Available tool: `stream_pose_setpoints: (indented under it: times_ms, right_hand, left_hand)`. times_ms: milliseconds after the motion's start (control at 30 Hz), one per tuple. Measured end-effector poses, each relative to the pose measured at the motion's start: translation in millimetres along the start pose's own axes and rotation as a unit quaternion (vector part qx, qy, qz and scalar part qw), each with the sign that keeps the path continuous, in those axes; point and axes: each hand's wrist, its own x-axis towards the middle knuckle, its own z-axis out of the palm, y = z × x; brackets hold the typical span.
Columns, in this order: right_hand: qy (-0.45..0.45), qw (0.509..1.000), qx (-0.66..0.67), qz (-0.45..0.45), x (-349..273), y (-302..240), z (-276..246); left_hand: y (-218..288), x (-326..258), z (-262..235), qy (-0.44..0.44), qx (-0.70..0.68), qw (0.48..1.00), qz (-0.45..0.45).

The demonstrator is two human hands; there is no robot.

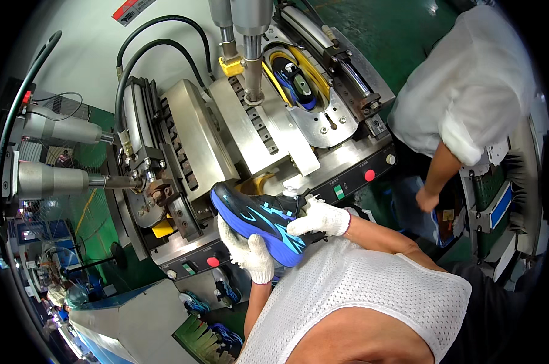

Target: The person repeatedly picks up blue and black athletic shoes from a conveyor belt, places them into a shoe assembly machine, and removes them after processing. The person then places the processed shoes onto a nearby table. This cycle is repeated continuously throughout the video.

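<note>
A black and blue sports shoe (259, 215) with a thick violet-blue sole is held in front of my body, at the near edge of the press machine. My left hand (250, 255), in a white knitted glove, supports the sole from the left side. Around the heel and ankle opening, my gloved right hand (323, 219) is closed on the same shoe. Another shoe (294, 82) sits upright inside the yellow-lined mould (315, 73) of the right-hand press station. A metal block (192, 139) covers most of the left station.
Steel cylinders (62, 179) and black hoses (159, 45) surround the machine. Its front panel carries red buttons (369, 175) and green switches. Several shoes (226, 288) lie low at the left. A co-worker in white (462, 85) stands at the right, near a brush-edged conveyor (517, 182).
</note>
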Motion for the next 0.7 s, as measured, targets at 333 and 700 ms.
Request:
stream_pose_setpoints:
  times_ms: [333,700]
  right_hand:
    - [0.008,1.000,-0.008,-0.015,6.4,16.0,-5.6]
    - [0.024,0.999,-0.017,-0.025,7.5,16.6,-5.2]
  left_hand:
    - [-3.2,1.6,0.2,0.000,-0.011,1.000,0.003]
    - [2.5,4.2,1.0,-0.005,0.007,1.000,0.024]
